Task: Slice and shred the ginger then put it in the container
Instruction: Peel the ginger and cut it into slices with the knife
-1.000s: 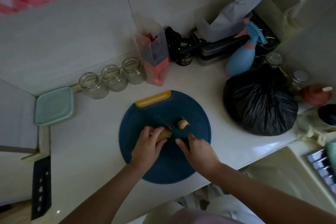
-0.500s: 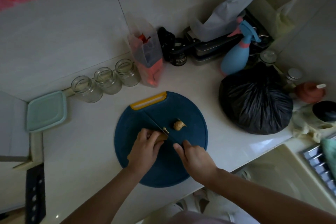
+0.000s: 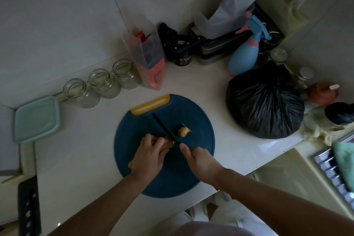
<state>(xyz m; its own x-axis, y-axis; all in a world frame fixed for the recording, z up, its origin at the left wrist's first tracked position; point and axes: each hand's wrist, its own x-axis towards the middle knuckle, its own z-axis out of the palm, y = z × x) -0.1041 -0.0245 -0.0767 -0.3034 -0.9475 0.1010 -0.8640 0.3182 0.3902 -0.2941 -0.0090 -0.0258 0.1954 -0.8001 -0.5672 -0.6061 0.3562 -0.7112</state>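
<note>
At the far left a container (image 3: 36, 119) with a pale green lid sits by the worktop's (image 3: 76, 149) back corner, and three empty glass jars (image 3: 101, 84) stand in a row along the wall beside it. Between these and the round blue cutting board (image 3: 193, 115) lies a broad bare stretch of worktop. The board's near rim comes close to the worktop's front edge, and its yellow handle (image 3: 150, 105) points toward the wall. The left hand (image 3: 148, 156) rests on the board with its grip curled round the ginger (image 3: 169, 144), whose cut end pokes out on the right. The knife (image 3: 164, 129) runs slantwise across the board, its dark blade touching that cut end. A separate lump of ginger (image 3: 183, 131) lies just beyond the blade, apart from the held piece. The right hand (image 3: 201, 161) has its grip closed on the knife's handle, forefinger laid forward toward the blade. Right of the board, past a narrow strip of bare worktop, bulges a black bag (image 3: 266, 105), with a sink (image 3: 287, 178) below the worktop's right edge.
</note>
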